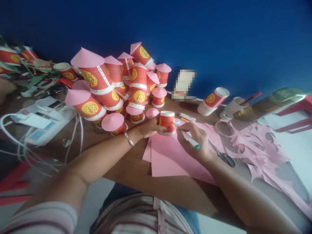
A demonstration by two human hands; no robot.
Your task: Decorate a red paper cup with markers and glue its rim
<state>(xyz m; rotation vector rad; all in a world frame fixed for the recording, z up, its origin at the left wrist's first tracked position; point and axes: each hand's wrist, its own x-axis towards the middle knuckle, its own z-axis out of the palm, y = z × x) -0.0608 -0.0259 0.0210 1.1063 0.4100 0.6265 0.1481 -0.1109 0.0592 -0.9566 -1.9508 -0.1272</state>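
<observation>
No words, numbers or brand names can be read anywhere in this scene.

The red paper cups point(97, 78) piled at the far left of the table point(131, 170) each carry a round yellow emblem with a red pattern, too blurred to read as writing. The same emblem shows on the held cup point(167, 118) gripped by the left hand point(146, 128) near the middle, and on the tipped cup point(213, 99) farther right. The white device point(41, 126) at the left has a pale blue panel with marks too small to make out. The pixelated patch point(183, 85) hides whatever stands at the far blue wall point(219, 39). The white pen point(187, 136) in the right hand point(195, 144) is too blurred to show print.
</observation>
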